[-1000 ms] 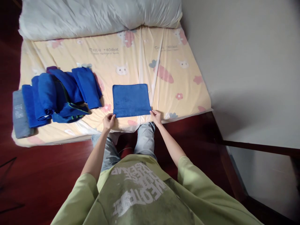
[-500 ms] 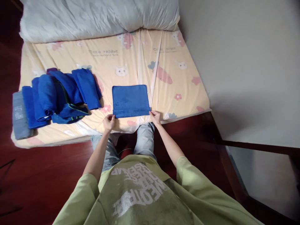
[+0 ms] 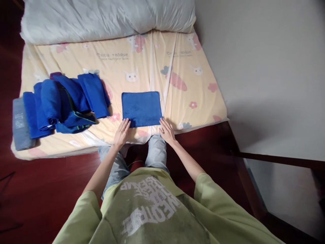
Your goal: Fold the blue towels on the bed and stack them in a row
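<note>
A blue towel (image 3: 141, 106) lies flat as a neat rectangle on the bed, near its front edge. My left hand (image 3: 122, 133) rests with outstretched fingers on the towel's near left corner. At the near right corner, my right hand (image 3: 167, 130) lies flat with its fingertips touching the edge. Neither hand grips the cloth.
To the left sit several folded and rolled blue cloths (image 3: 95, 96), with a grey rolled towel (image 3: 22, 125) at the end. A white quilt (image 3: 106, 20) is bundled across the back of the bed (image 3: 142, 64). A pale wall (image 3: 266, 67) stands to the right.
Both hands have let go of the towel's near corners. Their fingers have gone from pinching to lying flat at the corners. The towel has stayed in place.
</note>
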`<state>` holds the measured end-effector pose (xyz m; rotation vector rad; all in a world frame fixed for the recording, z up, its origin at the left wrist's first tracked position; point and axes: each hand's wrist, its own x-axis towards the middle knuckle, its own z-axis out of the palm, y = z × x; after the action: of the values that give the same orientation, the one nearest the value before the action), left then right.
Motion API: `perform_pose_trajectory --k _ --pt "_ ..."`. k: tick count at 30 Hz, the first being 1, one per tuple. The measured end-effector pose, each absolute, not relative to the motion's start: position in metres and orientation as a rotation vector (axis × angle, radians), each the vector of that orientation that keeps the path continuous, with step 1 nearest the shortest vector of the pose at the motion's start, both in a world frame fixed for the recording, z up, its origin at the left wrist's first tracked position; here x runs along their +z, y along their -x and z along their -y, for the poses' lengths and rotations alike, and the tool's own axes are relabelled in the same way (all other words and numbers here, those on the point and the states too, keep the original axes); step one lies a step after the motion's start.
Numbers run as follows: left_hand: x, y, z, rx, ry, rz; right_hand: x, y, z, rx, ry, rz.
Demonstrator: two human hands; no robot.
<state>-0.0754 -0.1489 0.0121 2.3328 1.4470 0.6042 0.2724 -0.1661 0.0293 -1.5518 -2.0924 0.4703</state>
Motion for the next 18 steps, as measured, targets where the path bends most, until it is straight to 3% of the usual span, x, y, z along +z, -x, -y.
perform_pose_trajectory --k 18 --pt "-0.007 0.043 0.109 0.383 -2.304 -1.585 -0.001 -0.247 0.115 0.383 1.698 2.297"
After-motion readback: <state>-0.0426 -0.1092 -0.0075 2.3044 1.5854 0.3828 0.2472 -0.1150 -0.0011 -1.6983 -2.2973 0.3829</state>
